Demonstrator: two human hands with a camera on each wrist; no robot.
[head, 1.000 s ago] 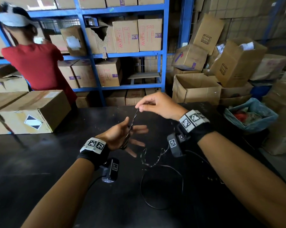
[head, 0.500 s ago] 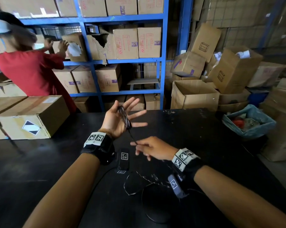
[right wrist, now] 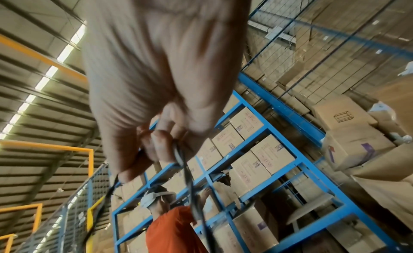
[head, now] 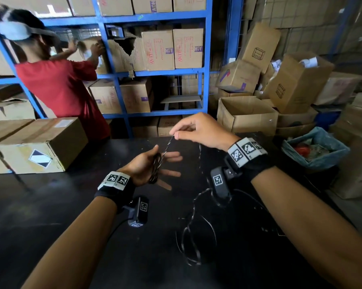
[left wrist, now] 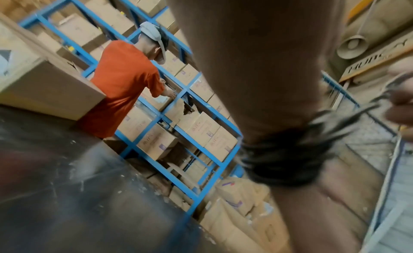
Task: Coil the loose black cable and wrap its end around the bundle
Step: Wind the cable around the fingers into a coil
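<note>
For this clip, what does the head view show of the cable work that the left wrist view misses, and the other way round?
Head only: the loose cable still lying on the black table, and the right hand pinching a strand above the left hand. Left wrist only: a close, blurred look at the turns wound around the hand. Both: the wound coil and the person in red at the blue shelves.
</note>
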